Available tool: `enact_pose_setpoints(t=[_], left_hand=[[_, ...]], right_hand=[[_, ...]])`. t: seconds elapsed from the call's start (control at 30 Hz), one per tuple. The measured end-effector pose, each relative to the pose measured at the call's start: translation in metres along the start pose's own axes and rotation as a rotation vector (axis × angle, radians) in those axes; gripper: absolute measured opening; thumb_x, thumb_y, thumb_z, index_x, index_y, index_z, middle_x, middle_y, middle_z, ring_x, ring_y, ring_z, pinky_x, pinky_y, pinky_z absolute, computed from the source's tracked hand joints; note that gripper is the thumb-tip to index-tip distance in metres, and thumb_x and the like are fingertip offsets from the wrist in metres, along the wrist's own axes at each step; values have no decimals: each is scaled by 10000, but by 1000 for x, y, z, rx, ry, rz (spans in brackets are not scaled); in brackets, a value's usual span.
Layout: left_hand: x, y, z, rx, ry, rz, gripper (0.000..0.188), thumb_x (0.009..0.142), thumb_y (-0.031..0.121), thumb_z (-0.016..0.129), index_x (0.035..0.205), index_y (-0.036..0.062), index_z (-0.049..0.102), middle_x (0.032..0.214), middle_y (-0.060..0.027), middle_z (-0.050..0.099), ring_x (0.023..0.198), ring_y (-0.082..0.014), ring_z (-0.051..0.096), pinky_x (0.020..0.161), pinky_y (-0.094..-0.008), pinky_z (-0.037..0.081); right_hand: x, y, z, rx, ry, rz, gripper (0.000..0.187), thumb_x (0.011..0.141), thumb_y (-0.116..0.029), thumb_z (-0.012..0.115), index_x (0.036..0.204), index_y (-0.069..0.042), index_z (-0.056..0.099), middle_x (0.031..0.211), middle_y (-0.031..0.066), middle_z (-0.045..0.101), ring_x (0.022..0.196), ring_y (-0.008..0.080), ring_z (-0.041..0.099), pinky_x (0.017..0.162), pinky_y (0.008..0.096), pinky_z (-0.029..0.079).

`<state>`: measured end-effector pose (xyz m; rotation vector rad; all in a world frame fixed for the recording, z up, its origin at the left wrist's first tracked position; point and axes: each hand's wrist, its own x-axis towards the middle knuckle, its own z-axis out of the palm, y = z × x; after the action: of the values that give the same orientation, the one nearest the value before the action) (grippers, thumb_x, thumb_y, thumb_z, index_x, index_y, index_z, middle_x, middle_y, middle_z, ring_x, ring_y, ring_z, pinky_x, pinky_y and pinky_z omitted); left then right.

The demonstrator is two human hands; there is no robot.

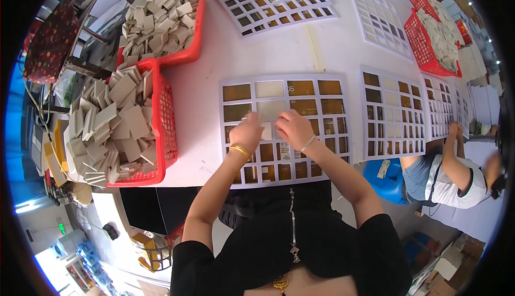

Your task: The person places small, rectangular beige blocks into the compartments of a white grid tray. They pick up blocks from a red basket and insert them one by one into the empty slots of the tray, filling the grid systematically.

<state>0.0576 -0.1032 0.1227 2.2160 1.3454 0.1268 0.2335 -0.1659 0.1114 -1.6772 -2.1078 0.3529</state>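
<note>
A white grid frame [355, 130] lies on the table before me, its cells showing brown and dark backing. White tiles fill the upper cells of its second column, including the top tile [269, 89]. Lower in that column, a small white tile [266, 131] sits between my two hands. My left hand [248, 132], with a gold bangle at the wrist, is closed with fingertips at the tile's left side. From the right, my right hand [294, 130] reaches the same tile with its fingers curled together. The fingertips partly hide the tile's edges.
Red baskets [168, 119] heaped with pale tiles stand along the left. Another frame [394, 115] lies close on the right, with more frames toward the far side of the white table [198, 89]. A red basket [418, 41] is at far right. Another person [453, 175] works there.
</note>
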Motion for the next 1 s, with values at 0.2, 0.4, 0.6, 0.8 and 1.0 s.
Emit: enact_pose_setpoints(t=[0.2,0.4,0.6,0.8,1.0], left_hand=[[-13,-29,2,-429,116,-17,282,838,274,641,942,19,577,847,-187,643,743,-364,626,651,-405,493],[-27,-18,9,-617,-48,126,302,807,200,663,1034,14,593,902,-186,626,791,-336,622,712,-392,489],[-39,-16,13,-1068,-270,-88,351,760,114,731,1047,28,546,865,-68,574,725,-155,587,593,-278,477],[-50,-39,24,-1360,-159,-314,449,791,108,686,1176,69,457,956,-44,510,755,-100,512,564,-244,452],[-57,-32,21,-1070,-50,-332,309,836,146,631,1112,60,521,984,-43,503,801,-125,525,587,-264,481]], right_hand=[[-5,-9,10,-79,18,-115,222,735,-147,691,955,-121,671,1042,49,571,962,218,533,772,345,411],[-1,-22,-8,795,13,204,227,795,-147,678,977,-28,614,921,90,593,752,204,592,599,320,476],[-20,-10,0,899,189,313,213,835,-94,654,982,21,551,847,105,609,724,130,618,619,255,505],[-50,-4,-22,672,-34,339,280,844,-94,611,1094,-35,500,855,120,631,698,225,630,649,320,499],[-58,-7,-5,512,-104,206,199,813,-90,604,1010,-70,585,921,123,576,802,290,603,701,368,486]])
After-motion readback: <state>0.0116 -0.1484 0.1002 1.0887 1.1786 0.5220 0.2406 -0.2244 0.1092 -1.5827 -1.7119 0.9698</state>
